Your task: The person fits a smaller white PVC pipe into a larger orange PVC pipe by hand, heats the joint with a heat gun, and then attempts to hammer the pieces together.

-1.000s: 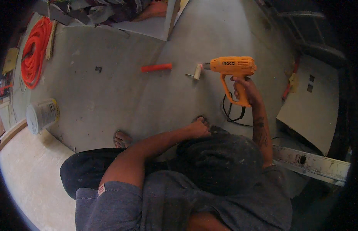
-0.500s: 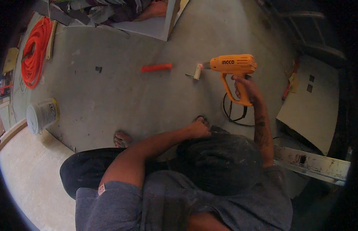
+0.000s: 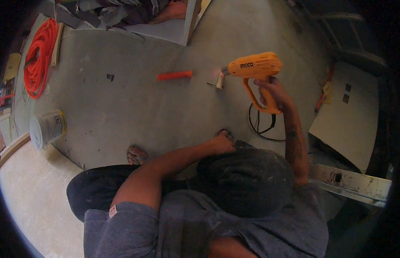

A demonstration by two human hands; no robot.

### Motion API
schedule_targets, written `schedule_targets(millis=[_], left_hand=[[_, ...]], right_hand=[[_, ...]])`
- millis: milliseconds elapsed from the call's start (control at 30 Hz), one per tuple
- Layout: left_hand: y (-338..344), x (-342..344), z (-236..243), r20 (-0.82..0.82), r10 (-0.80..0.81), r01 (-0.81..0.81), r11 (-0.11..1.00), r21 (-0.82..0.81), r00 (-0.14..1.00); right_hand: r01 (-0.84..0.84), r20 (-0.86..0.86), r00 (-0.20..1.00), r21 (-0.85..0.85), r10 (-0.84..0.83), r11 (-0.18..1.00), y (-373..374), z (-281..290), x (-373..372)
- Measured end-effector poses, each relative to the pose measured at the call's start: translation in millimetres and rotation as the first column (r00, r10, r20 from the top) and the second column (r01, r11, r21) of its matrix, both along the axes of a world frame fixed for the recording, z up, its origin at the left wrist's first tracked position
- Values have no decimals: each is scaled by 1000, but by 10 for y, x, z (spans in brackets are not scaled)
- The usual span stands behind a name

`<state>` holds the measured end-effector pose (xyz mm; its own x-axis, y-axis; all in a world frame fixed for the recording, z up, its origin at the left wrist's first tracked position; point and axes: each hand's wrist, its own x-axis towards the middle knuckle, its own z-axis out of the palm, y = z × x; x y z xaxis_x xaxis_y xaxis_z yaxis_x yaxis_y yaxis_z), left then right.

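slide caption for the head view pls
Right hand points an orange heat gun at a pale cylinder on the grey floor.

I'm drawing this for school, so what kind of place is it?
Probably a workshop or building site: the right hand holds an orange heat gun, with coiled orange-red tubing and a white bucket off to the left.

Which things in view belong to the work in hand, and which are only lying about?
Likely in the work:
Yellow heat gun, held in the right hand
Small pale tube, right at the nozzle

Apparently just lying about:
Red tube, apart on the floor, though perhaps for later
Coiled red hose
White bucket
Flat board
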<state>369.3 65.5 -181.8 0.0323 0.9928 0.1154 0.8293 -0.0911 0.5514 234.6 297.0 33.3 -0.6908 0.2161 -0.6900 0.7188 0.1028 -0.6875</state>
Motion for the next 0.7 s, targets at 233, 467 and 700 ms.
schedule_targets(millis=[233,467,700], left_hand=[[53,-243,406,133,43,-21,986,-163,990],[-7,-958,356,203,686,-635,726,-264,699],[120,-1443,426,164,929,-930,352,-104,333]], right_hand=[[18,15,1000,74,-19,997,44,2,15],[165,-157,975,59,-154,985,68,-143,201],[485,-614,766,357,-191,799,90,-337,607]])
